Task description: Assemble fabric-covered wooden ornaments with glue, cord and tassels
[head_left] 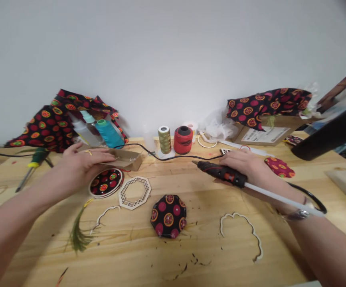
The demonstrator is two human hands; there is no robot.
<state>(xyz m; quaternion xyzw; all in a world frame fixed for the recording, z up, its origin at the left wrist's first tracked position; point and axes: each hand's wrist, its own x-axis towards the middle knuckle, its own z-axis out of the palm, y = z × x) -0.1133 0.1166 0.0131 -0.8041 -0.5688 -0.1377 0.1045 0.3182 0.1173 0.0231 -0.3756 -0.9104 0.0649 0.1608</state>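
Observation:
My left hand is at the left end of a shallow cardboard box. Its fingers reach over the rim, and the thumb side is partly hidden. My right hand is closed around a black hot glue gun, whose nozzle points left. A long white glue stick comes out of its rear, passing over my wrist. Between the hands lies an octagonal pad covered in patterned fabric. An octagonal wooden lattice frame and a round fabric-covered piece lie near my left hand.
Spools of green and red thread stand by the wall. A green tassel, a scalloped wooden strip and a screwdriver lie on the table. A carton draped with fabric is at the back right. A black cable crosses behind.

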